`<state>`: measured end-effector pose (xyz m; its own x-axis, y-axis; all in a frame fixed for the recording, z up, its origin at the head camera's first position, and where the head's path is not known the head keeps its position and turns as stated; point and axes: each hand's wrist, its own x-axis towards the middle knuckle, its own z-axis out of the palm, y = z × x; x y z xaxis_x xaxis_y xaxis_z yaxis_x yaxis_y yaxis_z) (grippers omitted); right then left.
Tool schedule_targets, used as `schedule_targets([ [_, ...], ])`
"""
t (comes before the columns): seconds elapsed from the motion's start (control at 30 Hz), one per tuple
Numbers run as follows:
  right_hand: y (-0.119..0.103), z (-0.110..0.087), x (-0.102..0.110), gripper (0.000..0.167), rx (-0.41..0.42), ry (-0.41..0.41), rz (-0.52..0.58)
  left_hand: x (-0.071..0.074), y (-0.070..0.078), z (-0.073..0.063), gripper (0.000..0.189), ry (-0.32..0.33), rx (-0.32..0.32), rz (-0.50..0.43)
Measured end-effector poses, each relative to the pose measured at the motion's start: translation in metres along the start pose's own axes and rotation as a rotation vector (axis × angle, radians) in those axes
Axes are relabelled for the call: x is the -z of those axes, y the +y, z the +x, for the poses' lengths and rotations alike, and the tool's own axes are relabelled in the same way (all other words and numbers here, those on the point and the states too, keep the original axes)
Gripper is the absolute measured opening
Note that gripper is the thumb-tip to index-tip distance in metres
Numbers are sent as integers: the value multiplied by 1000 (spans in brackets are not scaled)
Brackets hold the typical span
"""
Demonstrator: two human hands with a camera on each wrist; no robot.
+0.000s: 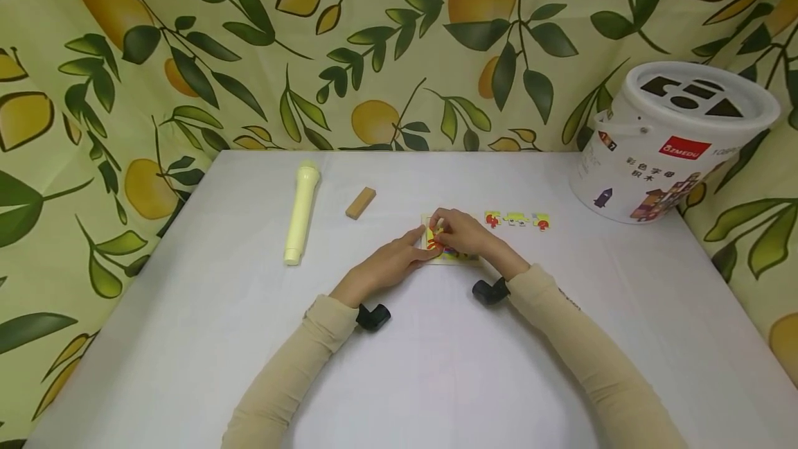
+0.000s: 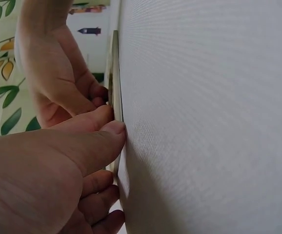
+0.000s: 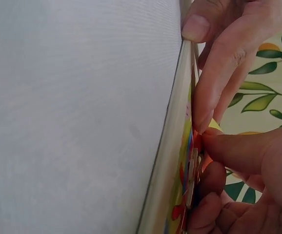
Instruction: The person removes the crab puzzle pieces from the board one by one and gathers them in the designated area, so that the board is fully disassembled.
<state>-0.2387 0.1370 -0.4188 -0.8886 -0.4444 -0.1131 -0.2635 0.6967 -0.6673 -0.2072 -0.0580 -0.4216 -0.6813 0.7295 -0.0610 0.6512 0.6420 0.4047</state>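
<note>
A flat wooden puzzle board (image 1: 464,259) with a colourful picture lies on the white table (image 1: 436,366). My left hand (image 1: 419,238) steadies the board's left edge: its thumb (image 2: 109,136) presses the rim and a straight finger (image 3: 204,97) lies on the board's face (image 3: 168,146). My right hand (image 1: 439,227) pinches a red and orange puzzle piece (image 3: 193,170) between thumb and fingers, held against the board's upper left part. Three loose puzzle pieces (image 1: 516,219) lie in a row just right of the board.
A pale yellow torch (image 1: 301,210) lies at the left and a small wooden block (image 1: 360,202) beside it. A white toy bucket (image 1: 670,141) with shape holes in its lid stands at the back right. Leaf-patterned cloth (image 1: 187,54) walls the table in.
</note>
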Motion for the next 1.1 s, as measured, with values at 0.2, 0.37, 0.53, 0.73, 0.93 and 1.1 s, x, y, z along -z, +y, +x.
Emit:
schedule_targets([
  [0.2,3,-1,5,15,-33,62,38,3,1,2,36,-13,-8,1],
  [0.37,8,0,8,14,-61,89,83,4,1,3,36,-23,7,0],
  [0.53,11,-1,13,17,-111,119,151,2,1,3,36,-30,24,-11],
  [0.73,25,-16,38,22,-235,155,233,1,2,3,38,-44,42,-2],
  [0.93,53,-45,61,26,-385,167,191,3,4,1,39,-39,47,16],
  [1.1,67,-58,62,25,-414,132,182,1,4,2,39,-28,55,-24],
])
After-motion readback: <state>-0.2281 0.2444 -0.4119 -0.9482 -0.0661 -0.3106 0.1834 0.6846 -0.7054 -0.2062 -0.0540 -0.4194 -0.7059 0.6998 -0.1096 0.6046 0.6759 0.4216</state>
